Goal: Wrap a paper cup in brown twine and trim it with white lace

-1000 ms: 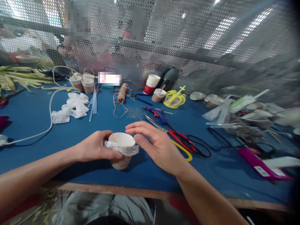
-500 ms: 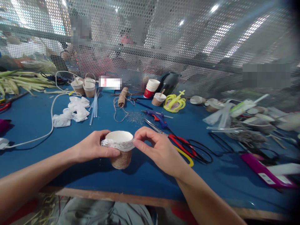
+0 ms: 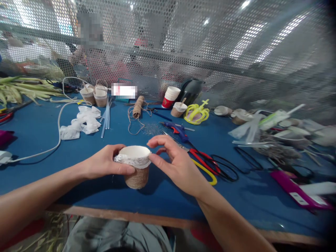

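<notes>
A paper cup wrapped in brown twine, with white lace around its upper part, is upright near the front of the blue table. My left hand grips it from the left, thumb across the front and fingers partly hidden behind. At the right side of the rim is my right hand, its thumb touching the lace and its index finger raised apart from the thumb. Inside, the cup is white.
Scissors and a blue glue gun lie right of the cup. Behind stand a twine roll, stacked cups and a yellow crown-shaped piece. White lace pieces and clear glue sticks lie left.
My right index finger has lifted away from the thumb and the rim, opening the pinch. My left hand still holds the cup, which has hardly moved.
</notes>
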`<action>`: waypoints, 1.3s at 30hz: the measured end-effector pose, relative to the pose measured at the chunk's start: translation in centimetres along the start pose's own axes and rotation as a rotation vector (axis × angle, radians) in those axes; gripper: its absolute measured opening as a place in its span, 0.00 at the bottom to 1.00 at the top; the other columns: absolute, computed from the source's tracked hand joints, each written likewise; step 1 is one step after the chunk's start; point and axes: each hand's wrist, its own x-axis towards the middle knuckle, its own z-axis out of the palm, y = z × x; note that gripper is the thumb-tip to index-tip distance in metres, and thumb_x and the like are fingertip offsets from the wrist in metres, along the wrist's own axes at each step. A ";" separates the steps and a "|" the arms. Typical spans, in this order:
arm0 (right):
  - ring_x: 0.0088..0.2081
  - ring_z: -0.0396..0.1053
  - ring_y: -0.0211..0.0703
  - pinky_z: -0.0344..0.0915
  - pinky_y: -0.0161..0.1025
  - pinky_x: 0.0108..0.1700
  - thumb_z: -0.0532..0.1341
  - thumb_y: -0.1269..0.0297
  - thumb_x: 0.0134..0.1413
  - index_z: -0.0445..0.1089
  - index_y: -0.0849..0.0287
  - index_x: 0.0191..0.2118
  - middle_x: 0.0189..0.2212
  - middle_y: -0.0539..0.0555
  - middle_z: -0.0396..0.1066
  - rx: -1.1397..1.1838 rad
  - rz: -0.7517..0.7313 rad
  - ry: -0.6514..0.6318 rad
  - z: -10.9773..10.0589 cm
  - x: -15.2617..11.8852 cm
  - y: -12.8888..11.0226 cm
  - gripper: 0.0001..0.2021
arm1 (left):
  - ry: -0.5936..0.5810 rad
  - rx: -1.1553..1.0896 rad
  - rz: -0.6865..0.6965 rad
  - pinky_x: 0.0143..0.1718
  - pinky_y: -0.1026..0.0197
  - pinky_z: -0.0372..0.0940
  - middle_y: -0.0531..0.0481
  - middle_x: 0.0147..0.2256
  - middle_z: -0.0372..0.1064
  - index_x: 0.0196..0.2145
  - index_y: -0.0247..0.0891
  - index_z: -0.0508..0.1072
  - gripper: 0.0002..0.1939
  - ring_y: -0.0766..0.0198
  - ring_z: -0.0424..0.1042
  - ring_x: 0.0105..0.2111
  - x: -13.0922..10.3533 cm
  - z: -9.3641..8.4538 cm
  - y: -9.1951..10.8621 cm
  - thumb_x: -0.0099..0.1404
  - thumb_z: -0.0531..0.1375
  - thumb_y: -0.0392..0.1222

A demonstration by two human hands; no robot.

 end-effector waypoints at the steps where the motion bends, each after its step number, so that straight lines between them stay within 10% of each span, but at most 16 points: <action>1: 0.48 0.63 0.43 0.63 0.42 0.47 0.57 0.67 0.56 0.64 0.57 0.43 0.45 0.57 0.64 0.016 -0.033 -0.026 -0.1 0.0 0.0 0.08 | -0.001 -0.002 -0.002 0.26 0.66 0.54 0.54 0.28 0.61 0.37 0.31 0.66 0.24 0.68 0.58 0.26 0.0 0.0 0.0 0.46 0.64 0.49; 13: 0.46 0.65 0.41 0.63 0.42 0.47 0.59 0.68 0.54 0.63 0.58 0.29 0.47 0.56 0.64 -0.046 -0.036 -0.173 -0.4 0.0 -0.3 0.04 | 0.024 0.159 0.076 0.25 0.67 0.55 0.53 0.29 0.64 0.41 0.32 0.66 0.27 0.68 0.60 0.27 -0.1 -1.1 -0.1 0.46 0.65 0.51; 20: 0.43 0.66 0.41 0.64 0.42 0.47 0.60 0.68 0.53 0.64 0.58 0.28 0.43 0.55 0.65 -0.033 0.000 -0.099 -0.5 0.4 0.3 0.05 | 0.230 0.191 0.200 0.19 0.68 0.46 0.58 0.18 0.53 0.24 0.35 0.67 0.15 0.73 0.49 0.19 -0.8 -1.2 0.6 0.56 0.59 0.51; 39: 0.40 0.68 0.40 0.65 0.39 0.42 0.62 0.67 0.51 0.64 0.59 0.26 0.38 0.53 0.68 0.004 0.016 -0.129 0.4 0.5 0.8 0.07 | 0.033 0.178 0.414 0.26 0.63 0.58 0.52 0.22 0.65 0.21 0.38 0.71 0.09 0.66 0.62 0.23 -3.1 -0.1 1.5 0.54 0.63 0.43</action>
